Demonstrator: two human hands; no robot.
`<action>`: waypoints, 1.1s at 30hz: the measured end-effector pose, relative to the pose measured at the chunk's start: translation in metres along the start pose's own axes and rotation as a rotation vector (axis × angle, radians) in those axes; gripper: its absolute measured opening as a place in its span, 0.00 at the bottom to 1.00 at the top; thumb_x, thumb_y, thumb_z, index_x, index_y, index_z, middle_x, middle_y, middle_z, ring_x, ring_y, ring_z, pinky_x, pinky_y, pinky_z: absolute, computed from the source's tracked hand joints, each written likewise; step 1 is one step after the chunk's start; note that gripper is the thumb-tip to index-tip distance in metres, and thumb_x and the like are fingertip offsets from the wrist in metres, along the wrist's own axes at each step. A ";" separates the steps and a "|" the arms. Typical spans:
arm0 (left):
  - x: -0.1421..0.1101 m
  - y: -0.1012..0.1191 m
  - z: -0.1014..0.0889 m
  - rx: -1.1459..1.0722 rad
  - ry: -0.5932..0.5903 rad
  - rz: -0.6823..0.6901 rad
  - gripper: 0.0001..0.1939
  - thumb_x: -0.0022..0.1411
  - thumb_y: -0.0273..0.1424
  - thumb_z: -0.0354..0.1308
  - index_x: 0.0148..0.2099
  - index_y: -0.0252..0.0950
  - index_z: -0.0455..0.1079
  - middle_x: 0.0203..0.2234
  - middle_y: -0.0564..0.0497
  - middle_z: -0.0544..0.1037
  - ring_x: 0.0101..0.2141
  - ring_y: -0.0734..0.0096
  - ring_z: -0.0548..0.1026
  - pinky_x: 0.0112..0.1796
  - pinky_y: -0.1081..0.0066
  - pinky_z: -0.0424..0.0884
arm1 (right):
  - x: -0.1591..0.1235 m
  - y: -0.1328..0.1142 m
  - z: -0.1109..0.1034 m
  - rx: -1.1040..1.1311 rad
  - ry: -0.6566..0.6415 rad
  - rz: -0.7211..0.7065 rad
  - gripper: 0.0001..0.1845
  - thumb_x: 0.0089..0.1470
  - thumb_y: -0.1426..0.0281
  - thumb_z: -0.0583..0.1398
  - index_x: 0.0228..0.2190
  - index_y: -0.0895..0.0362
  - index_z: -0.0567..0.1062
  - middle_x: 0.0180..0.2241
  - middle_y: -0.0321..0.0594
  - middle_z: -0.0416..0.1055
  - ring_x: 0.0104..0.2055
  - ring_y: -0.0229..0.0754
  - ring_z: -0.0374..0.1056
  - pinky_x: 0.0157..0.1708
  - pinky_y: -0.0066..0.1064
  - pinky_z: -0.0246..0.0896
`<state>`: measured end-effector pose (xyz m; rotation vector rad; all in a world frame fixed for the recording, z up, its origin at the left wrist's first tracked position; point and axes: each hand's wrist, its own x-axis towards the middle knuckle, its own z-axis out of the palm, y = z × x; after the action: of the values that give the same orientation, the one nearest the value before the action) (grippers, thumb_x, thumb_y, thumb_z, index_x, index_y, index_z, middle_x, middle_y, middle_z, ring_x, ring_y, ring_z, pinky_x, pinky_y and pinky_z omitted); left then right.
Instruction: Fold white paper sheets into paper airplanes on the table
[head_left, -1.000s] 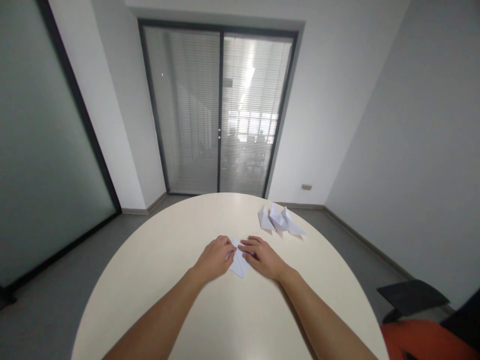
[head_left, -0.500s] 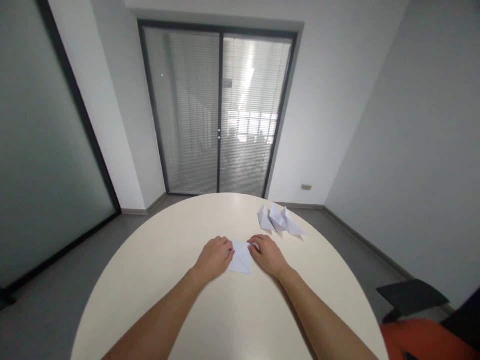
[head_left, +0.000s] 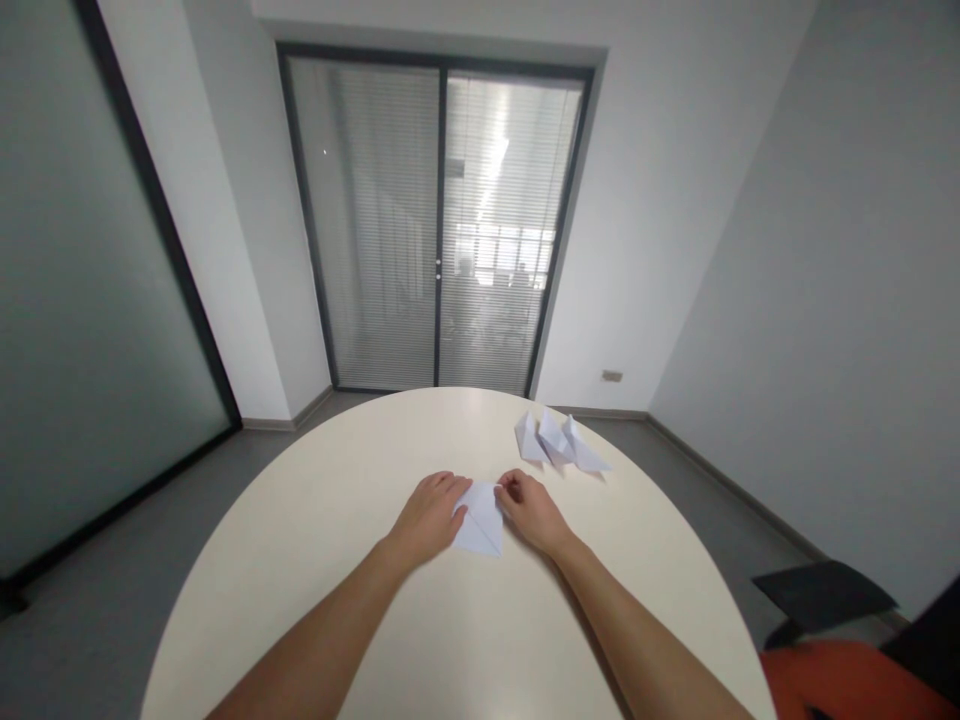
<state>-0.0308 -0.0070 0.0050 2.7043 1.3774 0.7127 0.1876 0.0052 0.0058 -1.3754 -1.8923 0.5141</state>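
A folded white sheet of paper (head_left: 478, 530) lies on the table between my hands, with diagonal creases across it. My left hand (head_left: 433, 515) rests flat over its left edge, fingers stretched out and thumb apart, pressing the sheet down. At the upper right corner, the thumb and fingertips of my right hand (head_left: 529, 508) are pinched together on the paper. Beyond my right hand stand three folded white paper pieces (head_left: 556, 440) with pointed tips, side by side.
The round cream table (head_left: 337, 560) carries everything. An office chair with a black armrest (head_left: 825, 590) and red seat (head_left: 840, 680) is at the lower right. Glass doors with blinds (head_left: 367, 230) stand behind the table, and a frosted panel (head_left: 97, 300) is on the left.
The paper has turned slightly, its lower edge shifting a little toward me and left. My left fingers have straightened over it; my right fingers have closed at its upper right corner.
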 end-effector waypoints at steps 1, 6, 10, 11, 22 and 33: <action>0.000 0.000 0.000 -0.004 0.005 0.000 0.20 0.67 0.30 0.51 0.60 0.36 0.65 0.54 0.45 0.74 0.55 0.56 0.67 0.58 0.57 0.60 | 0.000 -0.001 0.002 0.079 0.000 0.007 0.10 0.59 0.62 0.57 0.35 0.56 0.71 0.28 0.37 0.72 0.30 0.41 0.67 0.31 0.30 0.59; 0.001 0.001 -0.001 -0.054 0.049 -0.023 0.20 0.67 0.29 0.51 0.60 0.37 0.65 0.53 0.44 0.74 0.53 0.58 0.69 0.57 0.58 0.62 | -0.001 -0.008 0.006 0.332 0.029 -0.021 0.12 0.59 0.58 0.58 0.35 0.55 0.70 0.29 0.36 0.73 0.32 0.40 0.69 0.32 0.29 0.62; 0.005 0.002 -0.002 -0.069 0.090 -0.096 0.16 0.68 0.27 0.51 0.56 0.36 0.70 0.46 0.45 0.76 0.48 0.59 0.73 0.52 0.60 0.67 | 0.000 -0.010 0.004 0.361 0.064 -0.059 0.13 0.59 0.57 0.60 0.35 0.55 0.71 0.32 0.39 0.74 0.36 0.42 0.71 0.36 0.31 0.64; 0.006 0.002 -0.003 -0.072 0.093 -0.102 0.15 0.68 0.27 0.50 0.54 0.36 0.71 0.45 0.45 0.77 0.46 0.60 0.73 0.50 0.61 0.67 | 0.000 -0.010 0.003 0.360 0.073 -0.064 0.14 0.59 0.57 0.60 0.36 0.55 0.72 0.32 0.39 0.74 0.37 0.42 0.71 0.37 0.31 0.64; 0.007 -0.006 0.000 -0.254 0.355 -0.233 0.08 0.68 0.29 0.52 0.43 0.38 0.72 0.36 0.50 0.78 0.37 0.67 0.75 0.40 0.68 0.70 | 0.006 0.013 0.009 0.338 0.237 0.049 0.36 0.51 0.55 0.64 0.57 0.52 0.62 0.60 0.52 0.63 0.52 0.50 0.68 0.48 0.45 0.67; 0.010 -0.012 0.005 -0.408 0.498 -0.251 0.06 0.68 0.32 0.51 0.44 0.39 0.69 0.37 0.50 0.77 0.36 0.67 0.76 0.41 0.67 0.71 | 0.006 0.012 0.017 0.552 0.003 0.052 0.45 0.46 0.61 0.68 0.60 0.57 0.55 0.35 0.37 0.75 0.35 0.42 0.72 0.40 0.36 0.66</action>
<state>-0.0334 0.0087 0.0019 2.0738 1.4129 1.5141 0.1818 0.0164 -0.0113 -1.0536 -1.5501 0.9729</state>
